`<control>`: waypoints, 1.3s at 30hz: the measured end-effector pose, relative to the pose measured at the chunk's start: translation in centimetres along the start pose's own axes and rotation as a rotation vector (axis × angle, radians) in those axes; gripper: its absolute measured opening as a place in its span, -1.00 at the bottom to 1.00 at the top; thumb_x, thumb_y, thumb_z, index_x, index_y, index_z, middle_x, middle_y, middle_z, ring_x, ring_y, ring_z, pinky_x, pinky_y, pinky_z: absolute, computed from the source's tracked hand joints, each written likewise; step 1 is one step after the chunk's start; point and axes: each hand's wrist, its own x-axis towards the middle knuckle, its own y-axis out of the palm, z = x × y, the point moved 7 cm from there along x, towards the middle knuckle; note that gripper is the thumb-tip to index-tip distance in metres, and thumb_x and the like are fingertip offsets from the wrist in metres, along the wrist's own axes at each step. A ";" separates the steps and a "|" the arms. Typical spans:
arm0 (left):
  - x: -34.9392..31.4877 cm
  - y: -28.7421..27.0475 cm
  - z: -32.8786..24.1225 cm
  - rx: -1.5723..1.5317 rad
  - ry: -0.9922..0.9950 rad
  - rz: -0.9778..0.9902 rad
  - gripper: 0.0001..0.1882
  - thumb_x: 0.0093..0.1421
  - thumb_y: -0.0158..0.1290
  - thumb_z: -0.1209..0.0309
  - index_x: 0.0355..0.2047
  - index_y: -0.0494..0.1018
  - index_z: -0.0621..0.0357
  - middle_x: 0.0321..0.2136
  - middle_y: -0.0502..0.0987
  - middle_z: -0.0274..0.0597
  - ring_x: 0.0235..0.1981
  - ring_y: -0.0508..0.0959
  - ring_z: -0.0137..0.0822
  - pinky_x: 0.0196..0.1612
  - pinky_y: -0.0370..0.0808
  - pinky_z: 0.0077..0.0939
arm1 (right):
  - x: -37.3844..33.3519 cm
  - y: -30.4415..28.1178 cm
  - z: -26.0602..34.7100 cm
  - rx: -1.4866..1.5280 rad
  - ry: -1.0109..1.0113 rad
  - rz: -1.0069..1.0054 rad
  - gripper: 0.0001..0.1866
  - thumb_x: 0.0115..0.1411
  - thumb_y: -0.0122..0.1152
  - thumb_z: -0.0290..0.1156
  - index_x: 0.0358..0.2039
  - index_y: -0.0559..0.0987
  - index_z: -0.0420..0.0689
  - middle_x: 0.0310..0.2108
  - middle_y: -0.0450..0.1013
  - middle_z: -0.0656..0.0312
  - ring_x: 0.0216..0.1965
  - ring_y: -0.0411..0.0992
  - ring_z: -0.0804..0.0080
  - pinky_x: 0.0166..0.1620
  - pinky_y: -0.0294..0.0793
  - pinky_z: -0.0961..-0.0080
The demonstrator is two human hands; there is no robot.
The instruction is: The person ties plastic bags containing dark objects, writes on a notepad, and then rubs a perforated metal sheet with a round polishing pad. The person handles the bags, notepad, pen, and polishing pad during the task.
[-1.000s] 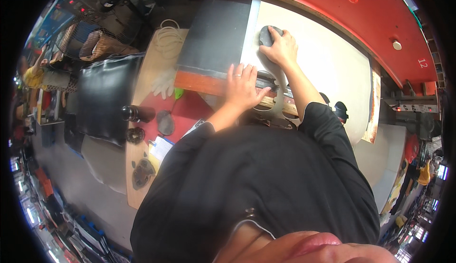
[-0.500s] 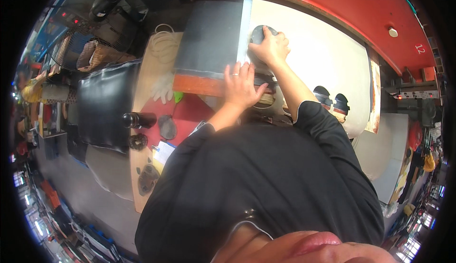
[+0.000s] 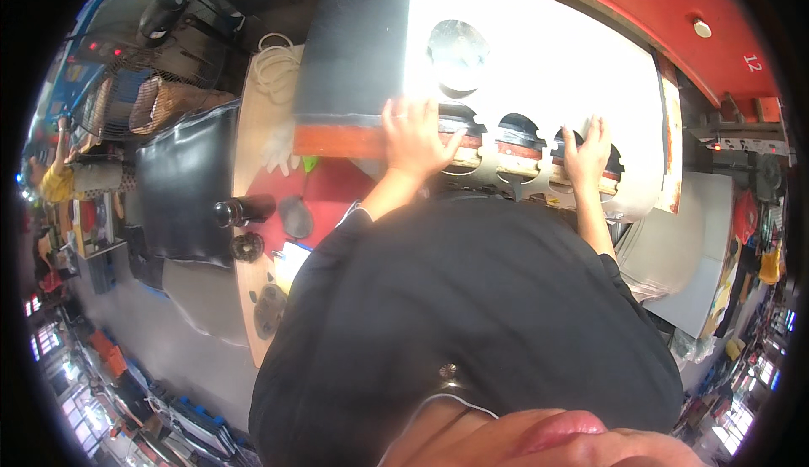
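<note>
A large pale sheet (image 3: 539, 54) covers the right part of a dark board (image 3: 345, 54), with rounded notches along its near edge. My left hand (image 3: 415, 140) lies with fingers stretched over the sheet's near left corner, where it meets the dark board. Over the near edge farther right, my right hand (image 3: 587, 153) rests with its fingers apart, beside the dark notches (image 3: 520, 130). Neither hand grips anything that I can see. A round, shiny, metal-looking piece (image 3: 458, 50) lies on the sheet, beyond and between the hands. Glare washes out much of the sheet.
A red machine beam (image 3: 657, 12) crosses the far right. On the left, a wooden table (image 3: 246, 298) holds a coiled white cord (image 3: 276, 75), a white glove (image 3: 281, 147), a dark bottle (image 3: 240, 211) and a grey oval piece (image 3: 295, 217). A fan (image 3: 152, 71) stands beyond it.
My right hand has left the round piece and come right and nearer, to the sheet's near edge. My left hand stays near the left corner. More notches are uncovered.
</note>
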 end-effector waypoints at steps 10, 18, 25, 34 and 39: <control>1.3 0.2 0.0 0.010 0.009 -0.022 -0.32 0.02 0.16 -0.05 -0.02 0.41 0.24 -0.03 0.40 -0.01 0.13 0.31 -0.01 0.23 0.11 0.13 | 2.5 4.9 -0.9 -0.267 0.077 0.372 -0.20 0.26 -0.10 0.22 0.34 0.19 -0.07 0.37 0.02 -0.12 0.38 -0.05 -0.11 0.35 -0.13 -0.12; 3.1 0.5 2.0 -0.082 -0.046 -0.287 -0.35 0.03 0.20 -0.01 -0.01 0.40 0.21 -0.08 0.42 0.03 -0.01 0.41 0.02 0.08 0.28 -0.07 | 6.9 3.8 -1.4 0.020 0.038 0.146 -0.26 0.23 0.04 0.13 0.27 0.30 -0.12 0.29 0.15 -0.11 0.34 0.05 -0.08 0.33 -0.05 -0.07; 3.8 4.5 3.0 -0.055 -0.087 -0.377 -0.56 0.07 0.16 0.11 -0.18 0.46 0.18 -0.38 0.52 -0.08 -0.31 0.48 0.00 -0.19 0.37 -0.13 | 3.6 2.8 -2.1 -0.009 -0.211 -0.099 -0.25 0.07 0.19 0.13 0.15 0.44 -0.15 0.11 0.36 -0.07 0.19 0.28 -0.06 0.20 0.17 -0.01; 13.4 9.4 5.5 0.012 -0.167 -0.337 -0.66 0.09 0.16 0.23 -0.21 0.46 0.18 -0.35 0.54 -0.01 -0.28 0.49 0.03 -0.19 0.38 -0.10 | 15.3 6.5 -6.5 0.398 0.006 -0.164 -0.55 0.16 0.23 -0.14 -0.03 0.51 -0.16 -0.06 0.47 0.02 0.03 0.41 0.09 0.07 0.34 0.21; 18.7 12.4 7.3 0.020 -0.220 -0.278 -0.66 0.11 0.14 0.21 -0.21 0.45 0.19 -0.34 0.55 0.03 -0.22 0.51 0.07 -0.16 0.40 -0.03 | 31.7 -1.9 -21.0 0.203 0.245 -0.618 -0.58 0.34 0.00 -0.07 -0.42 0.55 -0.19 -0.54 0.49 -0.02 -0.48 0.48 0.01 -0.38 0.44 0.17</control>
